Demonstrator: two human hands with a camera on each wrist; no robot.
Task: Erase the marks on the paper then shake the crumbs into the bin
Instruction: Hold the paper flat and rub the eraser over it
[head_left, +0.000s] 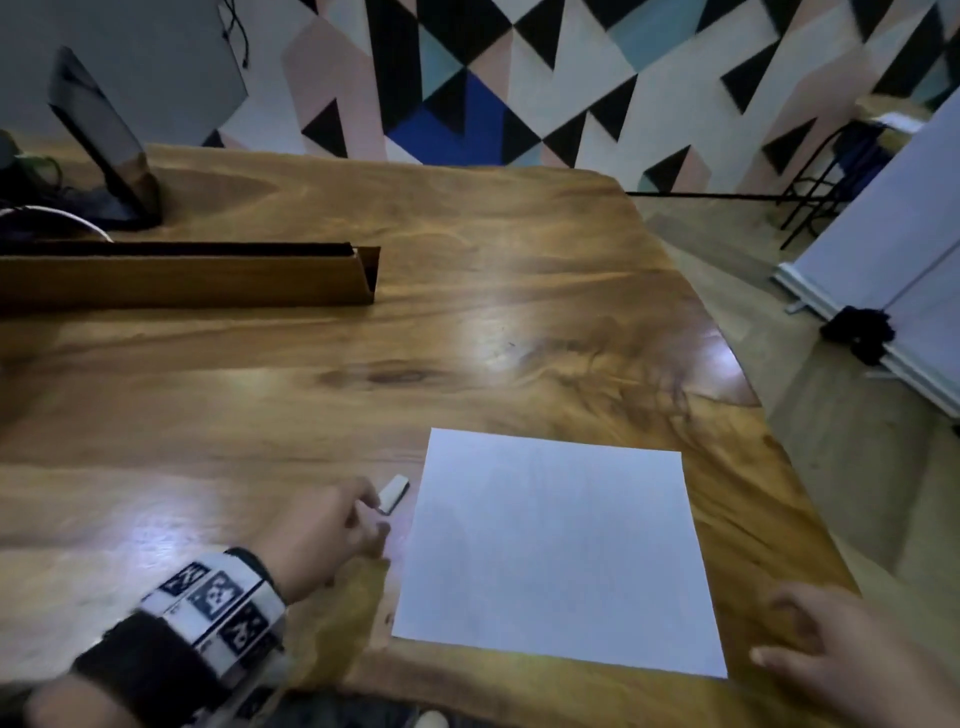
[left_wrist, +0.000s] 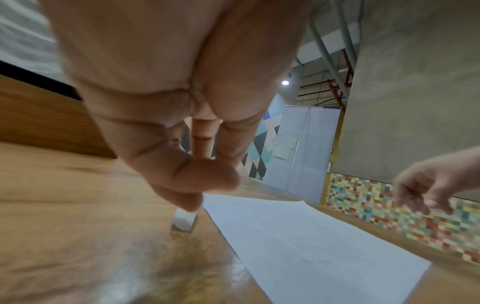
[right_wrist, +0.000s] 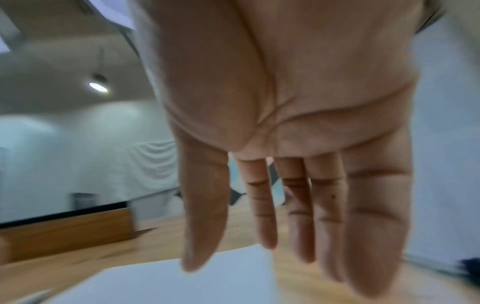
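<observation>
A white sheet of paper (head_left: 561, 551) lies flat on the wooden table (head_left: 467, 312) near its front right corner; any marks on it are too faint to make out. A small white eraser (head_left: 394, 492) lies on the table just left of the sheet. My left hand (head_left: 376, 512) is beside it with curled fingers, and one fingertip (left_wrist: 185, 202) touches the near end of the eraser (left_wrist: 184, 221). My right hand (head_left: 810, 639) hovers by the sheet's near right corner, fingers (right_wrist: 259, 226) straight and holding nothing, over the paper (right_wrist: 168, 286). No bin shows in any view.
A long low wooden box (head_left: 187, 280) lies across the table at the left, with a dark screen on a stand (head_left: 104, 140) and cables behind it. The table's right edge (head_left: 748, 384) drops to the floor. A white panel (head_left: 893, 249) leans there.
</observation>
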